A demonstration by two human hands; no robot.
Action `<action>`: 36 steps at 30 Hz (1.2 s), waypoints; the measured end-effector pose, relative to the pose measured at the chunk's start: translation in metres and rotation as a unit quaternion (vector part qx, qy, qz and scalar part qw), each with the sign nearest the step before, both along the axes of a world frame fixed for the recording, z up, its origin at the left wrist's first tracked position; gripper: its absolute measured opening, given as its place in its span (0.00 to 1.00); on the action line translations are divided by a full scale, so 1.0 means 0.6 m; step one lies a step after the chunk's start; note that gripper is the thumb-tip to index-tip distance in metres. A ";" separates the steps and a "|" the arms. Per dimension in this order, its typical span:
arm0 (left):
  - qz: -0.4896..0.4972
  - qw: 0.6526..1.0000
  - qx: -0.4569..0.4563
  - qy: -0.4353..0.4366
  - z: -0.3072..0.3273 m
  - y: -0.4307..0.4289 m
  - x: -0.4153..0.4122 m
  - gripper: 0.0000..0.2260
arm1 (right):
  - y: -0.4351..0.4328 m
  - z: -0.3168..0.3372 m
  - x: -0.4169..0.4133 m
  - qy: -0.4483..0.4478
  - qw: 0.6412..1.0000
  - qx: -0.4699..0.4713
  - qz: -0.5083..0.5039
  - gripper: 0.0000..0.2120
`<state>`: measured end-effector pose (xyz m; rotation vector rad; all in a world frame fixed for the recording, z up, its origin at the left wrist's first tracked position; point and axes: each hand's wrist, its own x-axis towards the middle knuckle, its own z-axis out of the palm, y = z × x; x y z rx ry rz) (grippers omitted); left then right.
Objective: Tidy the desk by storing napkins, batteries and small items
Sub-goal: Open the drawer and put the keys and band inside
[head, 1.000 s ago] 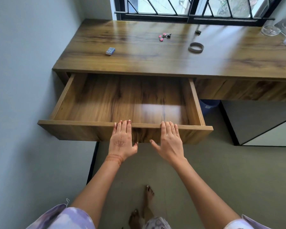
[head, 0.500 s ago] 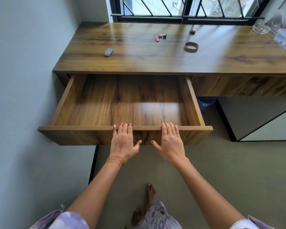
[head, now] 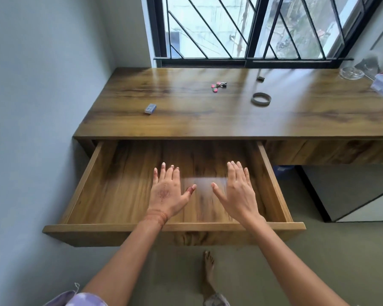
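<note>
Keys (head: 218, 86) lie on the desk (head: 186, 120) straight beyond the gap between the hands, blue box (head: 150, 108) ahead-left nearer the left hand (head: 167, 194), band (head: 261, 99) ahead of the right hand (head: 237, 191); both hands spread flat, empty, over the open drawer (head: 97, 227)

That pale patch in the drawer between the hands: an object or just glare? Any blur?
Head view: the pale patch on the drawer floor between left hand and right hand looks like window glare, not an object; similar sheen lies on the desk top; fingertips slightly blurred.
</note>
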<state>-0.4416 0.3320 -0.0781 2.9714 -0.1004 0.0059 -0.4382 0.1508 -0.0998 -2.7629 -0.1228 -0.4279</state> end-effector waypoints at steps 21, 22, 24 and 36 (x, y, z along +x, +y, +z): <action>0.185 0.983 -0.003 -0.001 -0.009 0.121 0.558 0.24 | -0.209 0.028 0.620 0.086 0.979 -0.020 -0.183 0.30; 0.193 0.981 -0.011 -0.002 -0.014 0.126 0.565 0.23 | -0.219 0.023 0.635 0.098 0.976 -0.018 -0.194 0.30; 0.200 0.979 -0.034 -0.018 -0.027 0.133 0.578 0.20 | -0.234 0.012 0.659 0.118 0.971 -0.017 -0.207 0.29; 0.172 0.969 -0.104 -0.146 -0.071 0.137 0.567 0.14 | -0.231 -0.023 0.672 0.086 0.976 0.049 -0.192 0.19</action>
